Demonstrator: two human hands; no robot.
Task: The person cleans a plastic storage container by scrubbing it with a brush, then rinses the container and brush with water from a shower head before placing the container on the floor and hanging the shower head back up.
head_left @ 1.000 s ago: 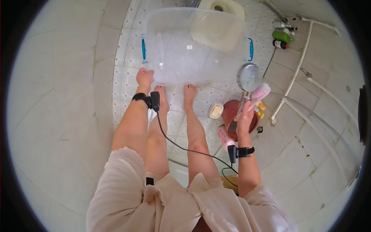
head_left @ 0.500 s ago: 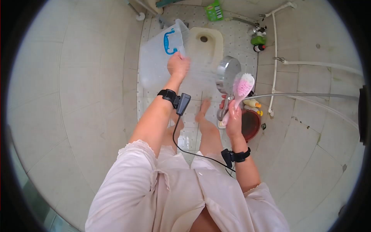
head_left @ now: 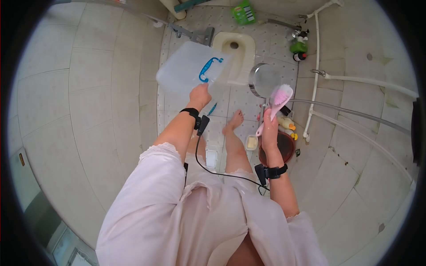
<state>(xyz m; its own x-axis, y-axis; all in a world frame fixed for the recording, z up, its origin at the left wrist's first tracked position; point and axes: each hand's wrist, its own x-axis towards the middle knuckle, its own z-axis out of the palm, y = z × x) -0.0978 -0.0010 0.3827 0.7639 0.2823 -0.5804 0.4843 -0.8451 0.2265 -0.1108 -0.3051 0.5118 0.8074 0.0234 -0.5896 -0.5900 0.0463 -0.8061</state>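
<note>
My left hand (head_left: 200,94) is closed on the near edge of a translucent plastic storage box (head_left: 179,71), close to its blue handle (head_left: 207,71). The box is tilted over the tiled floor beside the squat toilet (head_left: 244,66). In my right hand (head_left: 269,133) is a pink scrubbing brush (head_left: 280,99), its white and pink bristles pointing up. The same hand also grips a round chrome shower head (head_left: 262,80), whose handle is mostly hidden behind the fingers and brush. A grey hose (head_left: 346,106) runs from it to the right.
By my right foot lie a soap dish (head_left: 251,142), yellow-capped bottles (head_left: 286,123) and a dark red basin (head_left: 284,148). More bottles (head_left: 299,47) line the right wall near white pipes (head_left: 316,66). A green basket (head_left: 243,12) and a grey squeegee-like tool (head_left: 195,35) are farther back.
My left hand has moved down and turned the box, so its blue handle now sits farther right and lower. The shower head has turned slightly; my right hand keeps hold of it and the brush.
</note>
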